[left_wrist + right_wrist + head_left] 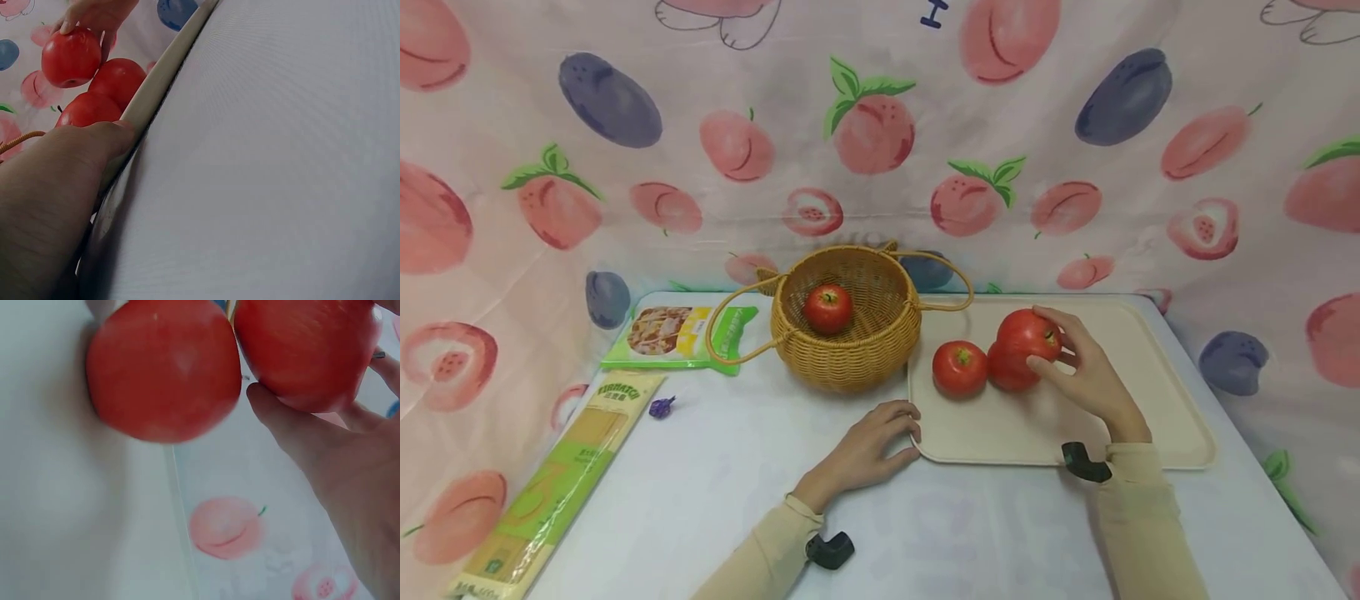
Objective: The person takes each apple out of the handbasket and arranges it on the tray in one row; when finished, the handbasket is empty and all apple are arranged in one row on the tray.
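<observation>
Held apple (1026,333): red, raised above the right part of the tray's middle; stem end turned toward the right hand; it partly overlaps another apple in the head view.
Sleeves (1150,533): beige, reaching in from the near side; a black device (1086,463) sits at each wrist.
Left hand (865,450): holding no fruit; fingers loosely bent at the tray's near left corner, thumb touching the rim.
Right hand (1086,371): gripping the held apple between thumb and fingers.
Desk (970,533): white-covered, carrying everything here.
Long packet (561,479): yellow and green, slanting along the desk's left side.
Tray (1150,375): cream, shallow-rimmed, on the right half of the desk.
Small purple object (662,407): near the far end of the long packet; too small to identify.
Tray apples: two red ones; the left apple (960,371) stands stem up; the right apple (1009,372) is just beside it, beneath the held apple.
Wicker basket (850,364): upright, left of the tray, its two handles splayed outward; one red apple (828,309) lies inside.
Green package (677,337): flat, left of the basket, partly behind a handle.
Backdrop cloth (865,200): pale pink, printed with peaches and dark blue fruit.
</observation>
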A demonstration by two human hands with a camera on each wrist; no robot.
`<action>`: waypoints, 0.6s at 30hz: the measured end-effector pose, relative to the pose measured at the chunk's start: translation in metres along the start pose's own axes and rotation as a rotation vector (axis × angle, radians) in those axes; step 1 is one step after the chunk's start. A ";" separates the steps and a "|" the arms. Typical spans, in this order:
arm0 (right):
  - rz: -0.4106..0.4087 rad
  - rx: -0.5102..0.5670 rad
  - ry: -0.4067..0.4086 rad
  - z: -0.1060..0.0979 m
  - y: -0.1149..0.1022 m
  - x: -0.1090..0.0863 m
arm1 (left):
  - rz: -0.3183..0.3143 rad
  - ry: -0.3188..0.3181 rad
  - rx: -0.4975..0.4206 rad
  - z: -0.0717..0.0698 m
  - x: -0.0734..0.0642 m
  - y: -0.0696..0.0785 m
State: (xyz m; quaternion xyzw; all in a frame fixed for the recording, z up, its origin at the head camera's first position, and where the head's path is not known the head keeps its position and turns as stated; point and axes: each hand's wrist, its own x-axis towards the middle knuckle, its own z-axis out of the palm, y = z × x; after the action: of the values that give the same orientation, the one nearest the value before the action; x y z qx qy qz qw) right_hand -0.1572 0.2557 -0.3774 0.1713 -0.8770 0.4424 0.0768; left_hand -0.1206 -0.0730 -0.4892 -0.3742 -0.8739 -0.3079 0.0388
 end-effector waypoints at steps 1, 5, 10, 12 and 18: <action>-0.001 -0.003 0.005 -0.001 0.006 0.000 | -0.003 0.001 -0.004 -0.001 0.000 0.000; 0.013 -0.020 0.021 -0.006 0.024 0.000 | -0.001 0.000 -0.009 -0.002 0.000 0.000; 0.047 0.001 0.030 -0.015 0.023 -0.001 | 0.000 0.002 -0.003 -0.002 0.001 0.000; 0.058 -0.001 0.033 -0.018 0.020 -0.003 | -0.002 0.002 0.000 -0.002 0.000 0.000; 0.105 -0.034 0.032 -0.026 0.028 -0.008 | -0.009 -0.002 -0.016 -0.002 0.000 0.002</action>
State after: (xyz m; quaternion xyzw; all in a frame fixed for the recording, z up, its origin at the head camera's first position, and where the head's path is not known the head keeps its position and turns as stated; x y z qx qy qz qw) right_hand -0.1606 0.2938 -0.3854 0.1167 -0.8908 0.4334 0.0704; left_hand -0.1201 -0.0731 -0.4867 -0.3708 -0.8732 -0.3145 0.0333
